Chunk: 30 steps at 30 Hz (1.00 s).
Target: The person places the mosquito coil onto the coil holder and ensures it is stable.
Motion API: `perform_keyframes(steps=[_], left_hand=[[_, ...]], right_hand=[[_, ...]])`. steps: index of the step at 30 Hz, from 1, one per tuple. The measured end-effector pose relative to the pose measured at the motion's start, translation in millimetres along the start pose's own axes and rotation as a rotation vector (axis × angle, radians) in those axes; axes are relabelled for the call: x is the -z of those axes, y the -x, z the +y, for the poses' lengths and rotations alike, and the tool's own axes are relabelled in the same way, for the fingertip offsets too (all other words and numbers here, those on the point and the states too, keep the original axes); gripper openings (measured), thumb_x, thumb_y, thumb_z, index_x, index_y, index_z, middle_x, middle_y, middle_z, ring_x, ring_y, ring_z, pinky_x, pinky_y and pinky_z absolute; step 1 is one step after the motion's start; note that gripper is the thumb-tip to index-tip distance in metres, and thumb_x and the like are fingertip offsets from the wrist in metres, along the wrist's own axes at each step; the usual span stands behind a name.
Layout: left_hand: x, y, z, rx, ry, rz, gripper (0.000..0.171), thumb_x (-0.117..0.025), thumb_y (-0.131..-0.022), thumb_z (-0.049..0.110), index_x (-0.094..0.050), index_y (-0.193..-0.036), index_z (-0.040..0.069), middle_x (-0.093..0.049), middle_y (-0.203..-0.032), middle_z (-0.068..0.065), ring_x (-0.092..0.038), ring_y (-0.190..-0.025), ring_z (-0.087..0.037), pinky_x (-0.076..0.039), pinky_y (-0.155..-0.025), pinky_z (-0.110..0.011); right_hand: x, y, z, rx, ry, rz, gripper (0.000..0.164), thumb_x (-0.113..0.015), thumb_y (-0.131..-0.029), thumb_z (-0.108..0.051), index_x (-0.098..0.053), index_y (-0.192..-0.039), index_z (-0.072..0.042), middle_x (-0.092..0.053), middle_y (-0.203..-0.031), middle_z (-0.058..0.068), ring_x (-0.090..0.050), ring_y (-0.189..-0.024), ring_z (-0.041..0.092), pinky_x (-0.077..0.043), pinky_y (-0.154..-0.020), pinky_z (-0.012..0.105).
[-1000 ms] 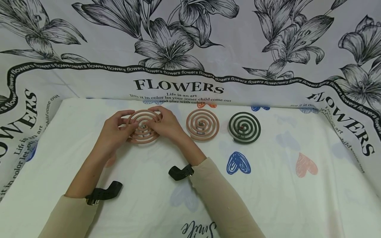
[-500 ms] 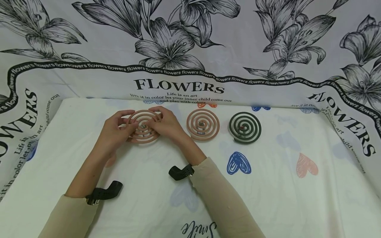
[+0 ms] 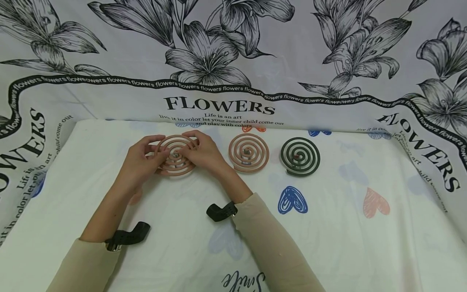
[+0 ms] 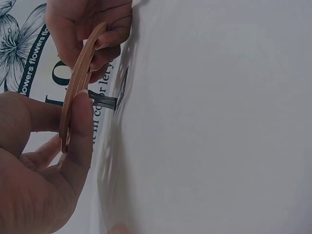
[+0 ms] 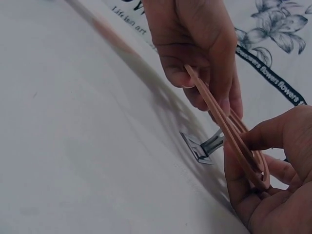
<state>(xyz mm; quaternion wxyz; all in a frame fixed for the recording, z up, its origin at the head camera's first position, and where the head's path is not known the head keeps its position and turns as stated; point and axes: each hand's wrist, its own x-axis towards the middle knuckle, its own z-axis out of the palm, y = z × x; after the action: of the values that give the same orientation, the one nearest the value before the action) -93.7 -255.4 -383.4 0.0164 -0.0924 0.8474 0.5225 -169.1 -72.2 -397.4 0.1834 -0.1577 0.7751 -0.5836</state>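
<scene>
A brown mosquito coil [image 4: 74, 91] is held between both hands at the left of the cloth in the head view. My left hand [image 3: 140, 160] pinches its left edge, thumb on top and fingers beneath. Across from it, my right hand [image 3: 204, 152] pinches the right side, with the thumb reaching toward the spiral's centre. Under the coil shows a small metal stand [image 5: 197, 146], its flat base close over the white cloth. In the wrist views the coil appears nearly edge-on, raised above the cloth on the stand's post. Fingers cover parts of its rim.
To the right, a second brown coil [image 3: 249, 167] and a dark green coil [image 3: 300, 172] sit in a row, each with a bit of stand showing through. White cloth [image 3: 328, 243] with printed hearts covers the surface. A flower-print sheet [image 3: 138, 93] rises behind.
</scene>
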Motion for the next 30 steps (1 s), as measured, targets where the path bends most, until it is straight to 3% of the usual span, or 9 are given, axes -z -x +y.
perform_keyframes(steps=[16,24,30], left_hand=[[0.8,2.0,-1.8,-0.006,-0.007,-0.016,0.06,-0.062,-0.107,0.032,-0.043,-0.16,0.011,-0.059,-0.132,-0.023,-0.066,-0.08,0.004,-0.06,-0.067,-0.02],[1.3,3.1,0.1,0.003,-0.016,-0.012,0.061,-0.063,-0.107,0.031,-0.043,-0.16,0.01,-0.057,-0.135,-0.023,-0.064,-0.082,0.003,-0.06,-0.068,-0.02],[2.0,3.9,0.5,-0.008,-0.022,-0.04,0.062,-0.062,-0.107,0.031,-0.041,-0.161,0.009,-0.052,-0.144,-0.026,-0.064,-0.089,0.001,-0.063,-0.069,-0.022]], right_hand=[[-1.6,1.8,1.8,-0.007,-0.022,-0.002,0.049,-0.077,-0.096,-0.013,-0.062,-0.143,-0.013,-0.06,-0.088,0.003,-0.059,-0.066,0.012,-0.051,-0.06,0.023],[-0.9,-0.3,1.4,0.026,0.117,0.039,0.05,-0.08,-0.094,-0.02,-0.064,-0.141,-0.014,-0.063,-0.09,0.001,-0.057,-0.074,0.011,-0.048,-0.065,0.022],[0.7,-0.8,0.6,0.049,0.215,0.041,0.048,-0.077,-0.096,-0.024,-0.066,-0.141,-0.013,-0.073,-0.112,0.006,-0.066,-0.096,0.012,-0.052,-0.08,0.024]])
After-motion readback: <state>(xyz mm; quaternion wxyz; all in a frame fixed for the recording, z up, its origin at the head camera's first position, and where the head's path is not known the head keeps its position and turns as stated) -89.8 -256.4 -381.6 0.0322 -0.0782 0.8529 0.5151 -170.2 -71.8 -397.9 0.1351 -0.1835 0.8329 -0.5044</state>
